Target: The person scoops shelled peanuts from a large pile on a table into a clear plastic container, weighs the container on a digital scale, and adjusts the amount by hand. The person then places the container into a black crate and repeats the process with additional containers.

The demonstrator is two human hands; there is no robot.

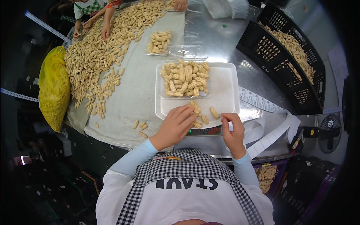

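Observation:
A white tray (223,88) sits on a digital scale (210,131) and carries a clear container of peanuts (185,79). Loose peanuts (214,111) lie at its front. My left hand (174,125) rests over some of them, fingers extended and partly covering them. My right hand (232,133) is at the tray's front right edge, fingers curled toward the thumb; whether anything is between the fingertips I cannot make out.
Co-workers' hands (105,32) reach into a peanut pile (93,67) on a cloth, beside a yellow bag (52,90). A smaller peanut container (159,42) stands behind the tray. At right are a black crate (262,48), label strips (262,99) and a fan (329,133).

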